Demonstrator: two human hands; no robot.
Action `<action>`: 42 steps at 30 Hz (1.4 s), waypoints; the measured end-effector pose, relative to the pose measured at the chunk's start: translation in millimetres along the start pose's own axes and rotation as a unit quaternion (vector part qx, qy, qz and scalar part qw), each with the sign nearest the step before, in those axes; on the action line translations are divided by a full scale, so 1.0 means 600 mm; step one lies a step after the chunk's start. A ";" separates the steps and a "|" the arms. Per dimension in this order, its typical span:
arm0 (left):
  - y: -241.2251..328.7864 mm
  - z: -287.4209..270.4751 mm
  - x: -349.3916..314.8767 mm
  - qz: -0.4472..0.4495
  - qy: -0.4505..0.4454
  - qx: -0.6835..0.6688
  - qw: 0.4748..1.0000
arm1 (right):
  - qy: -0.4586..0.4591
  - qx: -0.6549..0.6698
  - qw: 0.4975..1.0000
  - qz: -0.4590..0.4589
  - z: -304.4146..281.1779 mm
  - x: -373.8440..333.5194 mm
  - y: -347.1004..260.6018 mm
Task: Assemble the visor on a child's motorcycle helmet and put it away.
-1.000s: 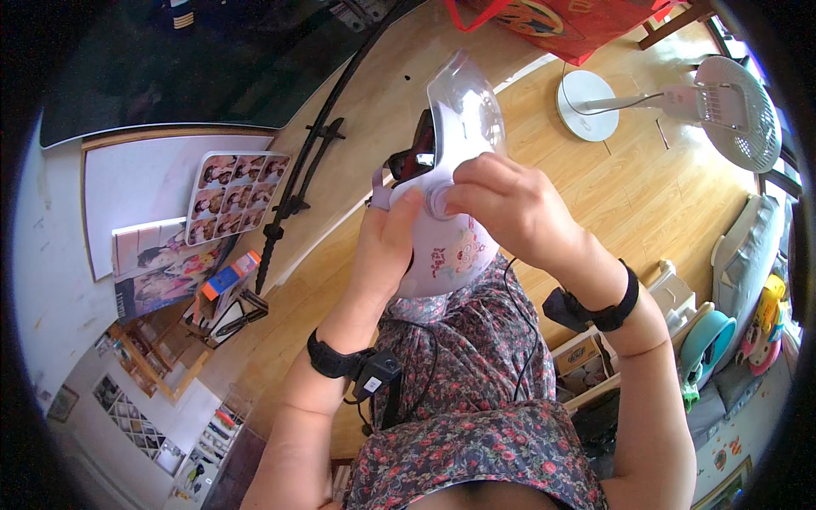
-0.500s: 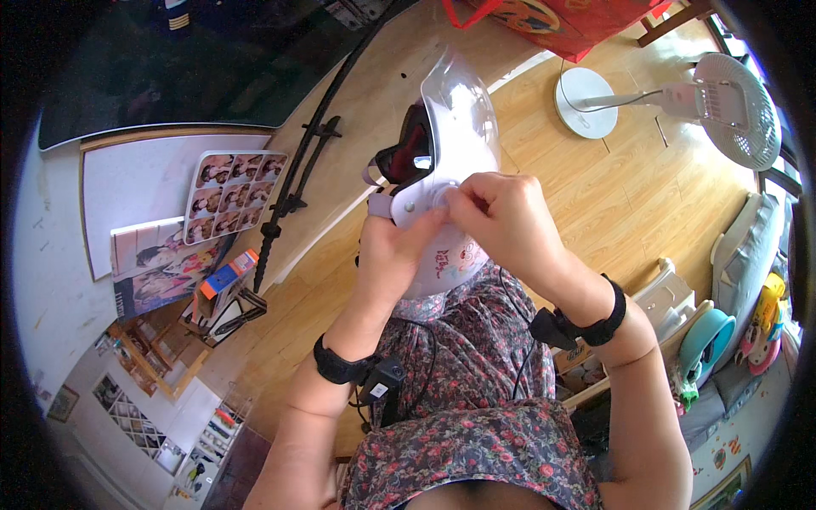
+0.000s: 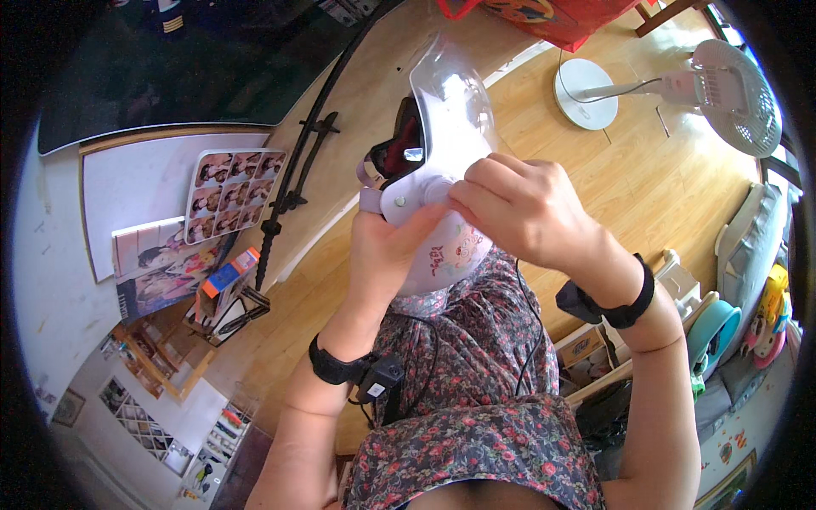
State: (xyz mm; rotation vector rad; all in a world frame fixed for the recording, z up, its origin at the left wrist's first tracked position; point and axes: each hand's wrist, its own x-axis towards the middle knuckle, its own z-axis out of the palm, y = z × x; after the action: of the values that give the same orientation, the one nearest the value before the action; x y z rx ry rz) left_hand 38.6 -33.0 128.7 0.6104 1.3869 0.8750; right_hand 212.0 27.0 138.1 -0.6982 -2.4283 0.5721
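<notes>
On the left, the edge of the big dark panel (image 3: 212, 76) and the slanting black pole (image 3: 270, 225) stand well apart from what I hold, leaving a gap before the helmet's open face; on the right, room opens past my knuckles as far as the white fan (image 3: 586, 93).

A board of small portraits (image 3: 234, 195) stands at left, the red bag (image 3: 552, 25) sits at the far side, and the pale wood floor (image 3: 650, 195) spreads right, toward a teal rounded thing (image 3: 712, 333).

The white helmet (image 3: 422, 274) is up in front of me, above my flowered clothes (image 3: 476, 357), its clear visor (image 3: 459, 93) pointing away. The fingers of my left hand (image 3: 374, 251) clamp its side, thumb across the shell, the rest hidden. The fingers of my right hand (image 3: 531, 212) are curled together, tips at the round visor knob (image 3: 437, 189); their exact grip is hidden.
</notes>
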 end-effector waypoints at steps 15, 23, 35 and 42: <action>-0.024 -0.036 -0.010 0.076 -0.036 0.044 0.995 | -0.049 0.026 0.981 -0.187 -0.018 0.029 0.025; -0.007 -0.034 -0.021 0.054 -0.054 0.041 0.996 | -0.070 0.033 0.974 -0.214 -0.005 0.033 0.022; -0.027 -0.047 -0.009 0.056 -0.068 0.076 0.993 | -0.044 0.175 0.983 -0.038 -0.009 0.019 0.012; -0.010 -0.027 -0.012 0.030 -0.023 0.100 0.994 | -0.038 0.093 0.995 -0.017 0.004 0.014 -0.004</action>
State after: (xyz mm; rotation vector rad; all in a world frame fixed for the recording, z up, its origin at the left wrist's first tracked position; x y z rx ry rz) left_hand 23.9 -44.2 126.0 0.8237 1.4310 0.7687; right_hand 203.6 29.2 140.7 -0.5644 -2.4125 0.8129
